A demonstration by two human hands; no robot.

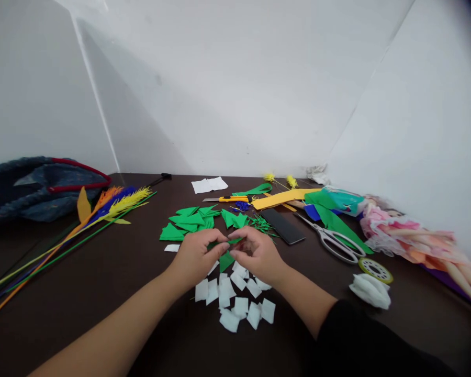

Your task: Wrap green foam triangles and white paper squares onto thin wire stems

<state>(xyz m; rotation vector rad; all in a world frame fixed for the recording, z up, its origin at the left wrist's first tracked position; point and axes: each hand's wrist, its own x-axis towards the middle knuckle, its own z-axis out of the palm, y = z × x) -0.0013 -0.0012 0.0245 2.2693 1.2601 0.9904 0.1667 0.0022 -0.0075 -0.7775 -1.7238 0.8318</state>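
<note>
My left hand and my right hand meet at the middle of the table, both pinching a small green piece between their fingertips. Below the fingers a green pointed piece shows; whether it joins the pinched one I cannot tell. Several white squares lie scattered just in front of my hands. Behind them are a pile of green cut pieces, a smaller green group and thin green strips.
A yellow cutter with its blade out lies behind the green pieces. To the right are a black phone, scissors, a tape roll and dolls. Colourful stems and a denim item lie left.
</note>
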